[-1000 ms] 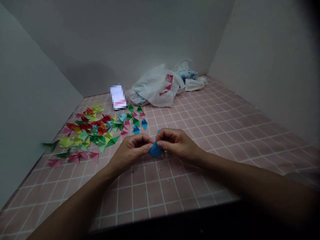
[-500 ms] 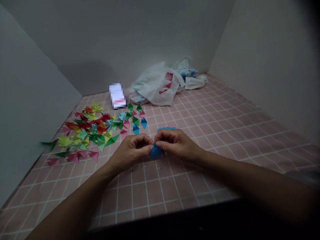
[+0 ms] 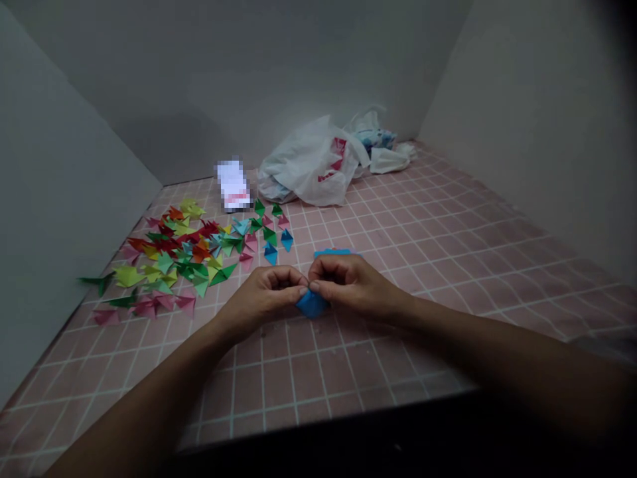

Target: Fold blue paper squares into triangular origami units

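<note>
A small piece of folded blue paper (image 3: 312, 305) is pinched between my two hands, its lower part showing below the fingertips. My left hand (image 3: 271, 290) grips its upper left edge with thumb and forefinger. From the other side my right hand (image 3: 343, 282) pinches the same paper, the thumbs nearly touching. Just behind my right hand lies more blue paper (image 3: 332, 252), partly hidden by the knuckles. Two small blue folded pieces (image 3: 270, 253) rest on the cloth beyond my left hand.
Many-coloured folded paper pieces (image 3: 184, 249) spread over the left of the pink checked cloth (image 3: 423, 239). A lit phone (image 3: 233, 186), its screen blurred, is behind them. A white plastic bag (image 3: 311, 162) and a crumpled blue-and-white packet (image 3: 373, 137) sit near the back wall.
The view has shifted slightly, so the background sits a little higher. Both hands keep their pinch on the blue paper, with hardly any movement.
</note>
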Tool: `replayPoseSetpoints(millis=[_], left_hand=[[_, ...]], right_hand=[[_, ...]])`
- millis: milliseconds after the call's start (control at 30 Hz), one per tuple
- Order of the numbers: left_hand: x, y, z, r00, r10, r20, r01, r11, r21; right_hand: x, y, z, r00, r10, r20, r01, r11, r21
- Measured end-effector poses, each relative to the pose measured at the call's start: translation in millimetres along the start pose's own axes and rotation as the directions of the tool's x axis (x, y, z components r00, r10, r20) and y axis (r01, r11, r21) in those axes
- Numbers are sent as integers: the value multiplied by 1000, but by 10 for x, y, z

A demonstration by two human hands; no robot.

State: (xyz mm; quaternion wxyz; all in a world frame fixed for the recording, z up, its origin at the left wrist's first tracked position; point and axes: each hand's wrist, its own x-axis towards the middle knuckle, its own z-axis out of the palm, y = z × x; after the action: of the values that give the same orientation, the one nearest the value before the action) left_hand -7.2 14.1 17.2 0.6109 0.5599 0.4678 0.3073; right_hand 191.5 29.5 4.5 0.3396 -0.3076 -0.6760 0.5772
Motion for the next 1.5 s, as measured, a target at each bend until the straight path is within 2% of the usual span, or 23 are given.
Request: replayPoseSetpoints(millis=[200,267,400,533,633,800,867,1000,1067,1133,1267,1500], left_hand=[[-9,-1,-16,1000,-12,-13,13,1000,13],[-13,-12,-1,999,41,-3,-41,998,-45],[-12,-39,60,974,215,-65,-223,962,-159],[-6,-82,99,943,326,-65,-331,940,-78],[-3,-130,92,925,380,-15,-376,921,99],[-2,-151,38,857,514,25,-487,794,365],[-1,-129,11,840,532,112,-517,717,468],[-4,-89,-22,782,549,295,-592,507,627],[-9,-84,-24,759,548,351,-612,417,672],[-14,-84,-24,757,536,374,-608,369,703],[-12,-74,-34,769,507,389,-603,376,704],[11,-50,-50,794,481,371,-594,487,640]], right_hand=[[10,14,-6,1000,12,18,-12,1000,6],[6,13,-1,999,38,-11,-37,999,38],[6,0,5,981,106,-163,-80,984,160],[15,-5,5,967,67,-244,-35,990,135],[9,9,16,963,-27,-270,29,1000,6],[-6,53,24,959,-127,-253,83,981,-177],[-3,69,19,962,-147,-230,93,969,-228],[9,89,10,980,-155,-129,108,943,-315],[12,89,6,981,-169,-95,123,921,-369],[10,85,3,980,-184,-73,142,910,-390],[9,66,-9,985,-159,-69,129,937,-324],[37,52,-28,997,-2,-79,-11,986,-168]])
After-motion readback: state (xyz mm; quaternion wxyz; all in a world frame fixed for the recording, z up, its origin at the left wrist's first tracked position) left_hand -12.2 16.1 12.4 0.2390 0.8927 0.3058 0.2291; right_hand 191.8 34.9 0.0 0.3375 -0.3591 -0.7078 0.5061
